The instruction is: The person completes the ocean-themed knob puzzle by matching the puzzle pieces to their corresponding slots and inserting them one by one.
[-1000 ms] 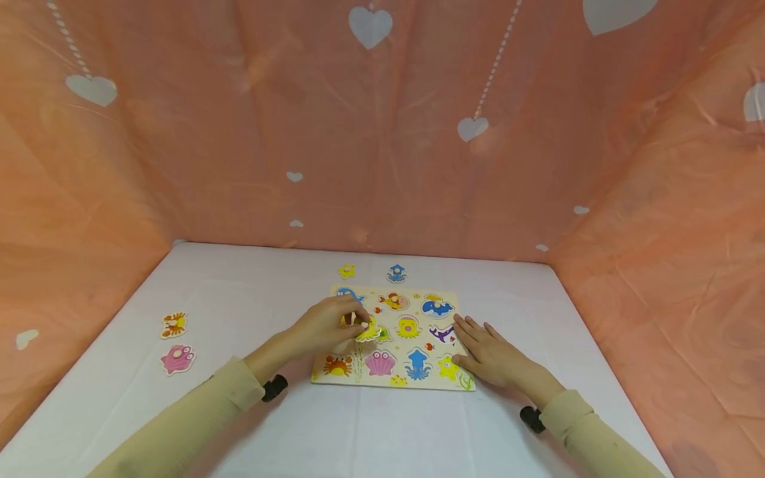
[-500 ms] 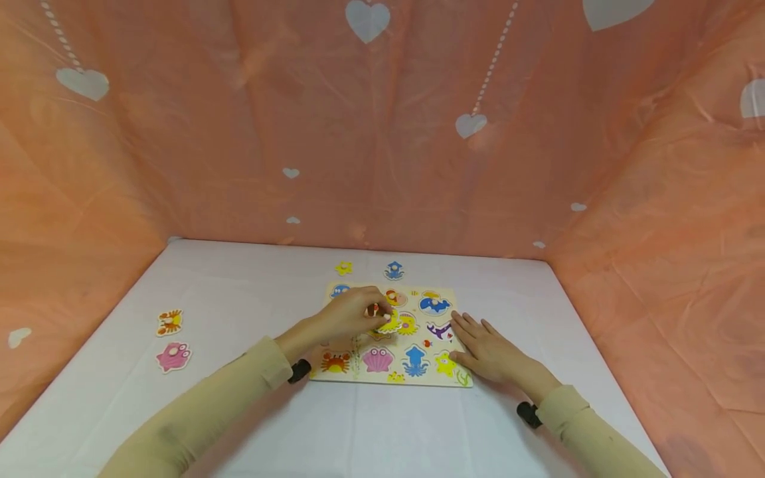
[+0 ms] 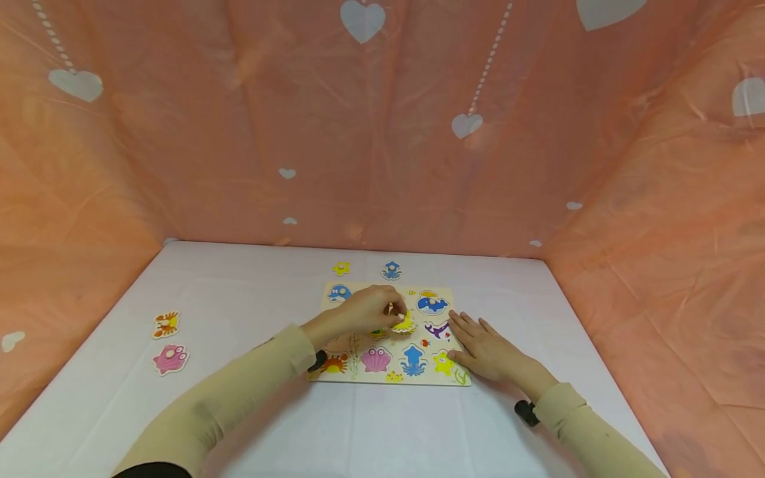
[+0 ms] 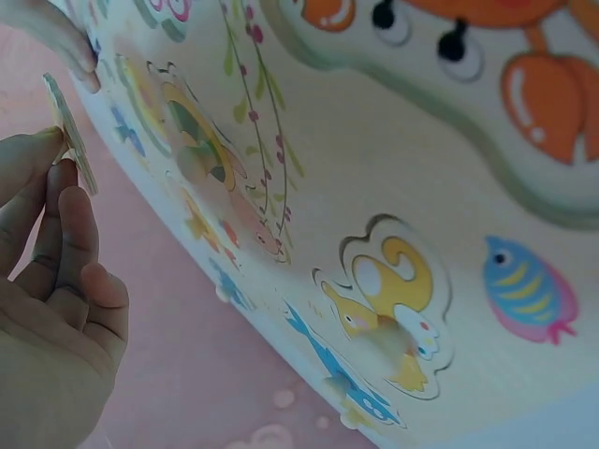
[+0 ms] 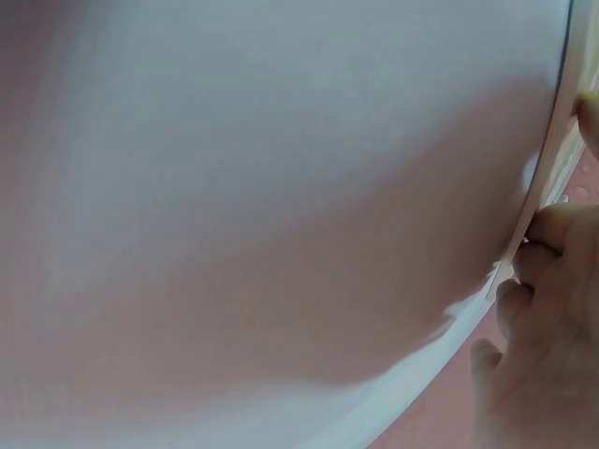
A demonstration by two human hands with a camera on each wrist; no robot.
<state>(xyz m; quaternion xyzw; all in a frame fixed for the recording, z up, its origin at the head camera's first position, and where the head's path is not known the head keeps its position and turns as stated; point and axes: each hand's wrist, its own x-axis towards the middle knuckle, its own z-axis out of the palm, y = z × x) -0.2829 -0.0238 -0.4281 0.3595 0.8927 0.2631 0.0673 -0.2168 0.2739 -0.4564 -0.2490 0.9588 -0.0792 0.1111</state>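
The flat yellow octopus-shaped puzzle piece with a small white knob (image 3: 406, 324) looks like thin wood: probably light and stiff, smooth-faced, not fragile, best held by the knob. It is at the middle of the pale rectangular wooden puzzle board (image 3: 429, 380); whether it touches is unclear. The left hand (image 3: 372, 311) pinches it between thumb and fingertips, the other fingers curled. The right hand (image 3: 487, 350) lies on the board's right edge, fingers extended and slightly parted. Outward on the white cloth-covered table (image 3: 388, 431) lie a blue squid piece (image 3: 391, 270) and a yellow star piece (image 3: 341, 269) beyond the board, an orange crab piece (image 3: 166, 324) and a pink shell piece (image 3: 170, 359) well to its left. Compared with a second ago, the left hand has carried the octopus rightward, covering the matching printed picture; the right hand has stayed put.
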